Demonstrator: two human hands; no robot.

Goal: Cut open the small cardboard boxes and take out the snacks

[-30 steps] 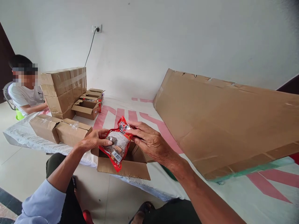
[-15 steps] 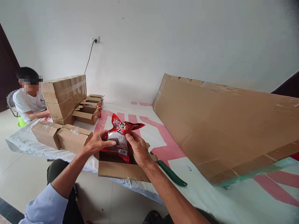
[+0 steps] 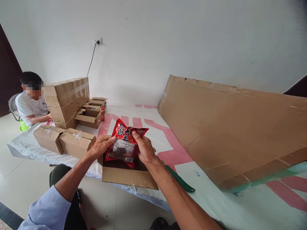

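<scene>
Head view: left hand [image 3: 102, 146] pinches the red packet [image 3: 122, 148] by its left edge, right hand [image 3: 145, 149] by its right; I judge this two-sided grip steadies it, printed face up, above the open carton [image 3: 129, 177] near the table [image 3: 216, 204] edge.

I log soft, fairly even light from a source I cannot place, with a faint shadow on the wall [image 3: 148, 38], a darker one on the floor [image 3: 129, 204] and small glints on clear tape [image 3: 77, 135]. Print on the packet [image 3: 123, 145]: crisp; sheet [image 3: 259, 204] toward the right margin: soft. Upper right corner: dark, smeared (murkiest patch on my feed); sides: wide-angle stretch; co-worker's head [image 3: 31, 80]: partly pixelated.
</scene>
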